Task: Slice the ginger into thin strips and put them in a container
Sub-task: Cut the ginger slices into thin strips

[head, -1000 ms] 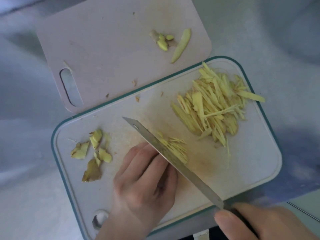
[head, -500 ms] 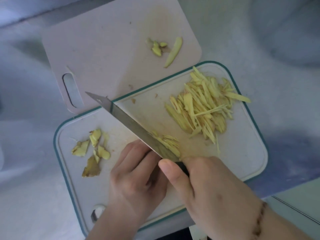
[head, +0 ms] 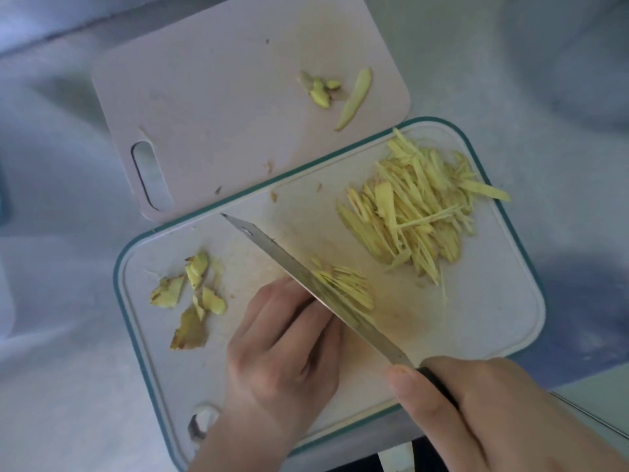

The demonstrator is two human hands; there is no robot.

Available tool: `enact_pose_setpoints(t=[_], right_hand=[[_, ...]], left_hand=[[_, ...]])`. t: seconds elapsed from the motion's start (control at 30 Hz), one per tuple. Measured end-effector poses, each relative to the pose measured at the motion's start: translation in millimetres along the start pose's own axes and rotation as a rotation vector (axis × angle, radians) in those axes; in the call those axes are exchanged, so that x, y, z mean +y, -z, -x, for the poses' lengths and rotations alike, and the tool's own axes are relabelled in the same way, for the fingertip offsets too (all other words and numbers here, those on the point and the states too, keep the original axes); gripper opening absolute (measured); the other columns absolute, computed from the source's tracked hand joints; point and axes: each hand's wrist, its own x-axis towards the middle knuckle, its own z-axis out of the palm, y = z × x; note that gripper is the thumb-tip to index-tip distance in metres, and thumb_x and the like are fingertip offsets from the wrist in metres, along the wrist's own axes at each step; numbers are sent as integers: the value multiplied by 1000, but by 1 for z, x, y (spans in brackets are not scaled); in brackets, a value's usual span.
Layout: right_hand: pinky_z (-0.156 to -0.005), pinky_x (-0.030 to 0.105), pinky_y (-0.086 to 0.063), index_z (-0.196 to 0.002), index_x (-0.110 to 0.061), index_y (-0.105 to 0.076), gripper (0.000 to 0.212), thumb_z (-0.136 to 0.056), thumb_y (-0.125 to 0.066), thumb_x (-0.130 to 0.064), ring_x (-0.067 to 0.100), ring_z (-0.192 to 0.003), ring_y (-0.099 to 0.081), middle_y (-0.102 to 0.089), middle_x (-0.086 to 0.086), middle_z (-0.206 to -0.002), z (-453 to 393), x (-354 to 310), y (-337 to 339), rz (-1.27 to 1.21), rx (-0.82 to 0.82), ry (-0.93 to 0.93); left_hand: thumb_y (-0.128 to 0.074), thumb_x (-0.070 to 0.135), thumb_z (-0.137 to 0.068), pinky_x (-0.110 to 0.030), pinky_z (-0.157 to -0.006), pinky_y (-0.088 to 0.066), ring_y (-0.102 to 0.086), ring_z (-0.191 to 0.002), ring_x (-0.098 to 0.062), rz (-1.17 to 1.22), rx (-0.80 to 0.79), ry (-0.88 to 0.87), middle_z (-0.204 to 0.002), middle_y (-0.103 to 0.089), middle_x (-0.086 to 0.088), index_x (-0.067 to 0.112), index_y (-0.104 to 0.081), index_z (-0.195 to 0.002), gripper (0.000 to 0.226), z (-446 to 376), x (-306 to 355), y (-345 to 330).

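Note:
On the white cutting board with a teal rim (head: pixel 490 321) lies a big pile of yellow ginger strips (head: pixel 418 206) at the far right. A small fan of freshly cut ginger slices (head: pixel 347 284) lies beside the knife blade (head: pixel 306 274). My right hand (head: pixel 483 413) grips the knife's black handle, the blade slanting across the board. My left hand (head: pixel 282 349) has its fingers curled down on the ginger under them, knuckles against the blade; the piece it holds is mostly hidden.
Ginger peel scraps (head: pixel 190 298) lie on the board's left part. A second, pinkish board (head: pixel 211 107) lies behind, with a few ginger offcuts (head: pixel 337 93). The grey counter (head: pixel 561 97) surrounds both boards.
The knife has slid back toward me along the cut after pushing forward half a second ago. My left hand stayed on the ginger.

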Motion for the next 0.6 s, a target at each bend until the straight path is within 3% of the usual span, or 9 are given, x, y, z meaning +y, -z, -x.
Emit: enact_pose_setpoints(t=[0.07,0.13,0.2,0.27,0.33,0.4,0.47,0.53,0.6], right_hand=[[-47,15,-37,-43,-30,-46,78,-88,-2,-74,2,-63,-50,-48,-2,-45,-9,-4,0,-22,-109,-19],[-52,21,-35,-75,-52,-49,68,-63,10,-84,5,-69,-52,-55,-31,-70,-15,-7,0,-127,-152,-55],[-54,25,-37,-85,-62,-38,61,-58,11,-85,6,-70,-52,-48,-43,-77,-21,-8,-3,-154,-186,-19],[-54,24,-38,-82,-52,-44,66,-62,9,-86,4,-69,-53,-53,-35,-72,-21,-8,-3,-193,-161,-22],[-51,16,-39,-64,-33,-50,79,-69,2,-92,-4,-59,-52,-49,-12,-47,-18,-9,0,-209,-142,-64],[-48,9,-38,-56,-38,-52,68,-84,-9,-82,-8,-51,-47,-26,-21,-36,-6,-5,1,-163,-124,-34],[-45,11,-37,-54,-28,-57,71,-100,-15,-62,-3,-52,-45,-36,-23,-44,2,0,-4,-60,33,12],[-44,15,-38,-48,-33,-51,71,-99,-12,-63,1,-53,-47,-41,-12,-38,-4,2,-9,-1,36,27],[-53,19,-39,-56,-32,-54,76,-79,1,-79,3,-64,-52,-51,-8,-47,-17,-6,-6,-155,-156,-58]], left_hand=[[-67,-7,-86,-22,-82,-47,-67,-84,-22,9,-15,1,-95,-71,-8,-3,-79,-86,12,0,-1,-1],[-66,-8,-86,-24,-83,-50,-70,-85,-27,17,-27,-1,-95,-72,-10,-4,-79,-86,13,0,-3,-1],[-66,-7,-87,-22,-82,-49,-69,-83,-25,18,-27,5,-94,-71,-7,-3,-78,-82,14,-1,-3,0],[-63,-2,-92,-18,-83,-47,-66,-81,-19,18,-4,20,-92,-68,0,-2,-77,-77,21,-3,-2,0],[-62,-3,-91,-17,-82,-46,-63,-80,-15,18,12,29,-90,-65,3,-2,-77,-75,22,-4,-1,0],[-63,-7,-89,-18,-82,-45,-62,-82,-14,19,6,32,-93,-63,4,-2,-77,-78,19,-3,-2,0],[-64,-7,-90,-19,-83,-46,-64,-83,-18,26,-12,30,-95,-65,2,-2,-78,-81,18,-2,-3,1],[-65,-8,-89,-20,-83,-47,-66,-85,-19,39,-22,26,-97,-66,1,-2,-78,-82,16,-3,-3,2],[-65,-8,-89,-20,-82,-47,-66,-85,-18,53,-32,25,-97,-67,3,-2,-78,-81,16,-3,-4,2]])
